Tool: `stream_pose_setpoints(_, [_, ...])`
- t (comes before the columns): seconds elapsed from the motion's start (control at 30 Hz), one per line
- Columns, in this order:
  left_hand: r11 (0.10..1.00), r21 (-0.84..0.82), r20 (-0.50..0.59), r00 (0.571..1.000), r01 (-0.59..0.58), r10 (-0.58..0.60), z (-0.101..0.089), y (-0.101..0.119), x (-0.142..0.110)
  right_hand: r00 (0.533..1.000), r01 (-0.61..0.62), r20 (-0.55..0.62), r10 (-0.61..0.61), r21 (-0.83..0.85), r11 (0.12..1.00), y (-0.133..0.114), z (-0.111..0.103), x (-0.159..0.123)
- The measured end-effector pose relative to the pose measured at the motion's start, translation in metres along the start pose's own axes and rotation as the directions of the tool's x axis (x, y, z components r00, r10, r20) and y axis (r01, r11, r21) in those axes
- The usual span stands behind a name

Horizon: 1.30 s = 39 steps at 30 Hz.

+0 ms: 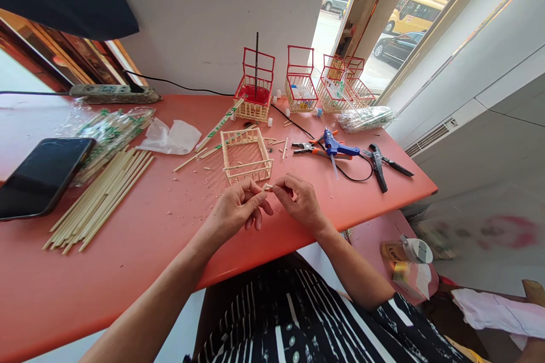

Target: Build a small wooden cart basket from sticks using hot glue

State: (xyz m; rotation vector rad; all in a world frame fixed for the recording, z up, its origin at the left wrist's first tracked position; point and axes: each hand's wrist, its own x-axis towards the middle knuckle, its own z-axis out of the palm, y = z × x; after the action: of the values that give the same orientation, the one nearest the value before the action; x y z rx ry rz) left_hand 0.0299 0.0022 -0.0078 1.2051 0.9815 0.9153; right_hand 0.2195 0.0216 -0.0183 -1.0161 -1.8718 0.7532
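Observation:
My left hand [240, 204] and my right hand [300, 201] meet near the front edge of the red table, thumbs and forefingers pinched. Between their fingertips is a short piece of pale wooden stick [267, 187], mostly covered by the fingers. Just beyond them stands a small open frame [247, 170] built of wooden sticks. Short stick offcuts [285, 148] and crumbs lie around it. A blue glue gun [336, 146] rests to the right, beside orange-handled pliers [304, 148] and black cutters [378, 167].
Wooden sticks [102, 198] lie in a bundle at left, near a black phone [42, 176] and plastic-wrapped sticks [114, 130]. Along the back stand several stick baskets [300, 91] with red handles. A power strip [113, 93] and cables cross the back edge.

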Motion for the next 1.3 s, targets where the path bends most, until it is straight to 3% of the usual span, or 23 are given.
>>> stream_pose_setpoints(1.3, [1.000,0.003,0.016,1.000,-0.006,0.006,-0.0003,0.0010,-0.0003,1.000,0.021,0.002,-0.021,-0.001,1.000,-0.0005,-0.0005,0.0003])
